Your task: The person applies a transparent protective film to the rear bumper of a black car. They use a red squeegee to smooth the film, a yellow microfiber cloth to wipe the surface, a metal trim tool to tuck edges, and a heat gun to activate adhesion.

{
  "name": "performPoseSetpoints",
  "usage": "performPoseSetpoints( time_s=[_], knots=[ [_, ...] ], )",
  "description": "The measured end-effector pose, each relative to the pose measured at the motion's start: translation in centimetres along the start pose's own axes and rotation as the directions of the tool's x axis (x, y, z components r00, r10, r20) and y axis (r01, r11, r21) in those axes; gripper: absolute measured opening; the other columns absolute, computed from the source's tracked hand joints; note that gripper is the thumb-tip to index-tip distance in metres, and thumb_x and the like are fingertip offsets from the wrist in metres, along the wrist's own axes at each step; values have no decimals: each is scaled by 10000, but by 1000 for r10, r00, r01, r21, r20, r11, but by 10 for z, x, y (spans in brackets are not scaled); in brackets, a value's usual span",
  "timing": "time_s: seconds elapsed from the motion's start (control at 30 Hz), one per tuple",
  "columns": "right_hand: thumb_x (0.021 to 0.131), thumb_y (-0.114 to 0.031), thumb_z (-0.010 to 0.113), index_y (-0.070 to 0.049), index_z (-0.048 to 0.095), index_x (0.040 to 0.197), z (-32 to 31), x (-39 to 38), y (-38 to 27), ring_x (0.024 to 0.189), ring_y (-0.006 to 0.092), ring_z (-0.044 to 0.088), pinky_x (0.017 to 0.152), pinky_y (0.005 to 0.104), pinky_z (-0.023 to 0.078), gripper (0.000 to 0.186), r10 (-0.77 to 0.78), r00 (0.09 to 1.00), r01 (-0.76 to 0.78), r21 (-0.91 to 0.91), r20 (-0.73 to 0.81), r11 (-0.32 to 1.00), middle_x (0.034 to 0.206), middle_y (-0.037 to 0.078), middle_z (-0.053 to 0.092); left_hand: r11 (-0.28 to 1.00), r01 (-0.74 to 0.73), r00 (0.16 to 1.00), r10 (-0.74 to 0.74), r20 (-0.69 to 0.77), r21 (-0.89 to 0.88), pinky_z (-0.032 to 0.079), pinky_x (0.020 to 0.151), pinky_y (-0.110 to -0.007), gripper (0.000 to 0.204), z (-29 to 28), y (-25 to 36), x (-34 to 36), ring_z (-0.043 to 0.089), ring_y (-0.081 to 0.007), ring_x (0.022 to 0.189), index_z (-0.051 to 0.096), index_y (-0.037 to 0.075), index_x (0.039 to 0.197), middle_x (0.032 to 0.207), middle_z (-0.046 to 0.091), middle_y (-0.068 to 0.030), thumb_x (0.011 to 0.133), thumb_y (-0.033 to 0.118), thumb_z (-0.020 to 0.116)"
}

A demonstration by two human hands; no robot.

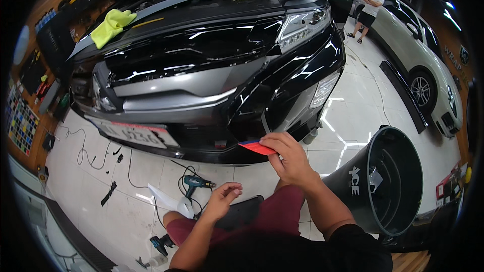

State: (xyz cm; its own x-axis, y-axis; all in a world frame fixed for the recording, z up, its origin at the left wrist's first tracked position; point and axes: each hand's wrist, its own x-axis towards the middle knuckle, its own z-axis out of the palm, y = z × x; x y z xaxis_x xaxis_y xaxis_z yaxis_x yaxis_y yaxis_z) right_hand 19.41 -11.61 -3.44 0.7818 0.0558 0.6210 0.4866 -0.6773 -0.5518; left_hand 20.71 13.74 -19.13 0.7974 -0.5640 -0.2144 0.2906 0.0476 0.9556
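Observation:
My right hand (287,163) pinches a flat red squeegee (256,147) with a blue edge against or just in front of the glossy black front bumper (252,121) of a dark car, below its headlight (302,27) and beside the number plate (126,131). My left hand (224,201) hangs lower, its fingers loosely curled with nothing visible in them. Near it on the tiles lie a teal heat gun (194,182) with cords and a white spray container (185,206); a cordless drill (161,244) is lower left.
A tall dark bin (348,181) stands at my right. Yellow gloves (108,27) lie atop the car. A long black panel (403,95) lies beside a white car (423,65). A person (368,12) stands at back right. Cords cross the floor. Tool-hung wooden walls line the left.

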Motion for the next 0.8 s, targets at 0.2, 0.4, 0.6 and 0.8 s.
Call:
performPoseSetpoints(
  time_s=[0.2, 0.4, 0.6, 0.8],
  knots=[
    [860, 49, 607, 3, 646, 1140, -19, -38, 8, 1064, 267, 658, 916, 352, 519, 286, 235, 971, -220, 232, -38, 947, 1099, 153, 683, 850, -227, 945, 311, -105, 476, 538, 890, -305, 212, -3, 57, -23, 671, -161, 997, 681, -2, 1181, 1105, 696, -93, 987, 80, 656],
    [930, 83, 507, 51, 408, 1418, -61, -56, 45, 1185, 177, 590, 1031, 293, 449, 499, 498, 840, -225, 695, -217, 683, 1319, 158, 591, -35, -507, 588, 717, 375, 861, 509, 938, -415, 267, 54, 245, 48, 642, -357, 1063, 668, 0, 1176, 1124, 670, -173, 922, 80, 658],
    [898, -116, 702, 62, 353, 1522, -79, -16, 72, 1250, 196, 555, 1086, 317, 410, 736, 484, 850, -131, 805, -210, 579, 1395, 143, 543, -448, -230, 531, 686, 497, 864, 500, 929, -438, 275, 78, 326, 167, 609, -331, 1069, 675, 12, 1168, 1107, 651, -139, 912, 111, 656],
    [714, -364, 874, 31, 327, 1574, -83, -15, 85, 1139, 180, 538, 1033, 323, 412, 1093, 381, 924, -280, 717, 22, 639, 1268, 86, 518, -573, -64, 355, 752, 555, 817, 472, 774, -384, 157, 99, 303, 202, 567, -264, 885, 639, 49, 933, 907, 567, -95, 785, 100, 648]
  ],
)
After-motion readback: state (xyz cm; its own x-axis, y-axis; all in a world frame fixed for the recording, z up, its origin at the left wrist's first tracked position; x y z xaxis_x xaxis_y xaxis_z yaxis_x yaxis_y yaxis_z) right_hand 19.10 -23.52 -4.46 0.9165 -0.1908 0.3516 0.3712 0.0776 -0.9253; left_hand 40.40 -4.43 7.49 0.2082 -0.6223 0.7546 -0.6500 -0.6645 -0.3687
